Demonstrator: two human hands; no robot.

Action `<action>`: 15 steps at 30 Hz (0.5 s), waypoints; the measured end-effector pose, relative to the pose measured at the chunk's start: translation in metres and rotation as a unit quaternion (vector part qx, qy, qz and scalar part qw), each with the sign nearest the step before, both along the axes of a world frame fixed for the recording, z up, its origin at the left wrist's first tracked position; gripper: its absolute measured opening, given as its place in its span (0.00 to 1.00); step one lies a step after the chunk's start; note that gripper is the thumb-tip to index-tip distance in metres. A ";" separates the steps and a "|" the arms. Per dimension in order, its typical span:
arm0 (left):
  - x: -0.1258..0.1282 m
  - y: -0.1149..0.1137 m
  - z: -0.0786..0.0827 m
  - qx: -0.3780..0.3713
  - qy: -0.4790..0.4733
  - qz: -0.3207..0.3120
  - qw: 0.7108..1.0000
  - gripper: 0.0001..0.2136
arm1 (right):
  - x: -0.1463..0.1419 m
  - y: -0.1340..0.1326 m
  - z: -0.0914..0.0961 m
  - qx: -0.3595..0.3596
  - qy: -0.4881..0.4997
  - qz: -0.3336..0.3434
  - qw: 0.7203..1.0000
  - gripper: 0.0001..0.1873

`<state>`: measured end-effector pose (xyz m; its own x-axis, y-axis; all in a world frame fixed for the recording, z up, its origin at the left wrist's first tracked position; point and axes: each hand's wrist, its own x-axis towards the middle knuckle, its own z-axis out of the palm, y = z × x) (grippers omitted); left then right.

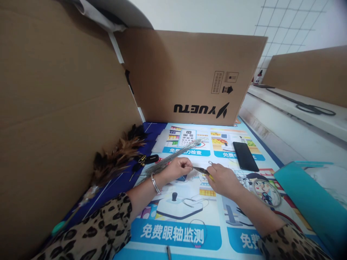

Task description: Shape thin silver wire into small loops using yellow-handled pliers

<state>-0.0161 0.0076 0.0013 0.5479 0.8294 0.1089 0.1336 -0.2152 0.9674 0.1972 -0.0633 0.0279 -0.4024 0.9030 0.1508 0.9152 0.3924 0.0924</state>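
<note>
My right hand [222, 179] grips a pair of pliers [202, 170] with dark pointed jaws and a yellow handle mostly hidden in the palm. The jaws point left and reach the fingertips of my left hand [179, 169]. Thumb and forefinger of that hand are pinched together; what they hold is too small to make out. Beneath and behind the left forearm lies a bundle of thin silver wires [179, 154], slanting up to the right. A small dark loop shows just above the right fingers, and I cannot tell what it belongs to.
Cardboard panels [189, 79] stand at the back and left. A feather duster [116, 153] and keys [138, 167] lie left. To the right are a black phone [245, 156], a round clear dish [267, 193] and a teal box [309, 202]. Scissors [316, 109] rest on the ledge.
</note>
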 end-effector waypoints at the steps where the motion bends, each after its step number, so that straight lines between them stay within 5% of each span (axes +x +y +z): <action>1: 0.000 0.000 0.001 -0.004 -0.007 0.002 1.000 0.08 | 0.000 0.000 0.000 -0.001 0.007 -0.001 1.000 0.11; 15: 0.000 0.000 0.005 -0.090 -0.104 -0.034 0.990 0.11 | 0.008 0.006 -0.010 -0.012 0.212 0.005 0.977 0.10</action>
